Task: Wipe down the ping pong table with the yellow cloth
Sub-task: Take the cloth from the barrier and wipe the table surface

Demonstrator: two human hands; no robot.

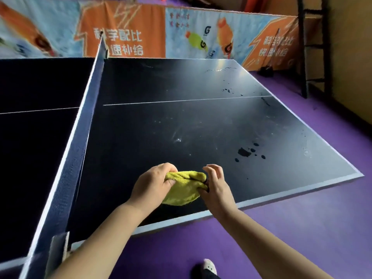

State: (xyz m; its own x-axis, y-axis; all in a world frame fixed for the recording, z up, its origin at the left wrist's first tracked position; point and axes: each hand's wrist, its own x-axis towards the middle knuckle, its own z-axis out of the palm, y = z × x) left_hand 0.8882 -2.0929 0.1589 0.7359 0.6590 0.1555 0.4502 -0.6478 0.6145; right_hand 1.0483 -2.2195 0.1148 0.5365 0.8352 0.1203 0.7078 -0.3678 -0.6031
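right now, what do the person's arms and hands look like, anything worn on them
The left forearm and right forearm are bare as far as the frame shows: no sleeves, watch or bracelet. The left hand and right hand wear no gloves and no rings that show. A small dark bit sits by the right hand's thumb; whether it is worn cannot be told.

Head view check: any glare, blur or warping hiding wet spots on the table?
Head view: glare whitens the table's far right corner; dark droplets right of the yellow cloth stay readable; the banner is blurred top left; left of the net the surface is near black.
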